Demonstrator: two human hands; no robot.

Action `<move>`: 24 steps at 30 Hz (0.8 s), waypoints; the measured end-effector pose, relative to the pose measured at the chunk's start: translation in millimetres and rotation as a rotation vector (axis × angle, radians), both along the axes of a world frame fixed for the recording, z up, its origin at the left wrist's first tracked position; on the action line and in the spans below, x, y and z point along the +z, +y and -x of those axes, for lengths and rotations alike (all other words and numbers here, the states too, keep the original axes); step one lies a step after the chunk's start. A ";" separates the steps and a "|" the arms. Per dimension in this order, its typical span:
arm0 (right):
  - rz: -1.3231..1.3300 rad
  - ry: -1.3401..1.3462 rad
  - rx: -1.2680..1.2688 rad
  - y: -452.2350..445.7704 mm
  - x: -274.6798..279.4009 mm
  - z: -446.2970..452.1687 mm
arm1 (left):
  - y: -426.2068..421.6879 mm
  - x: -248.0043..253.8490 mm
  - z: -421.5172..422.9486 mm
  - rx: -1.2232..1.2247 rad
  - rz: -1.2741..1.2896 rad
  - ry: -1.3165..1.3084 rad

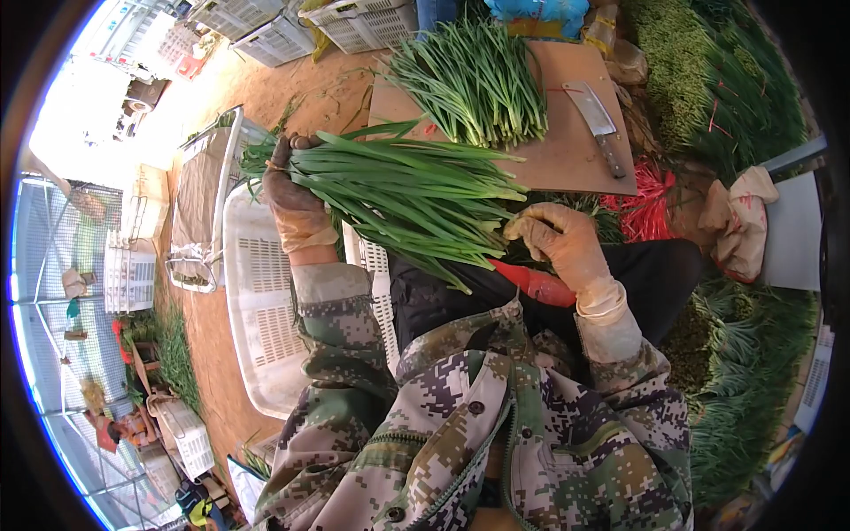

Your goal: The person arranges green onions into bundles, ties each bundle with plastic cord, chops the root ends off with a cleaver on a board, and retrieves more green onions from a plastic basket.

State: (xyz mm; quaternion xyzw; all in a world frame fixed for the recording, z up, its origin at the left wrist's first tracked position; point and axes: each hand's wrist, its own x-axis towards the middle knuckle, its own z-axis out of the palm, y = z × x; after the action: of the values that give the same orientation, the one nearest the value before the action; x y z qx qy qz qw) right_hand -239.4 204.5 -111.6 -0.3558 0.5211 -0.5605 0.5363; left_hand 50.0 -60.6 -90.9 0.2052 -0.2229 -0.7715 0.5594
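Above the lap [651, 274], the dark-gloved left hand [297, 199] clamps its fingers around a long green leafy bunch [407, 181], apparently keeping stalks aligned; the tan-gloved right hand [567, 243] curls its fingers at the bunch's right end, grip indeterminable. Far right, a steel-bladed knife [593, 111] lies on a flat brown board [567, 166].

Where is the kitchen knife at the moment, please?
In the head view, the kitchen knife lies upper right on the brown board, right of the piled green stalks.
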 end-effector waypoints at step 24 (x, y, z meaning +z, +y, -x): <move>0.468 0.884 -0.163 -33.4 -12.5 -28.7 | -3.2 5.5 1.7 -0.051 -0.024 0.116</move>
State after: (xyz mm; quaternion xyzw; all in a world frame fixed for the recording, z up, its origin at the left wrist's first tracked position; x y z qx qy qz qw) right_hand -210.7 171.1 -124.1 -0.6280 0.5849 -0.4979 0.1247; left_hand 48.2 -63.8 -85.4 0.1609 -0.1859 -0.7987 0.5491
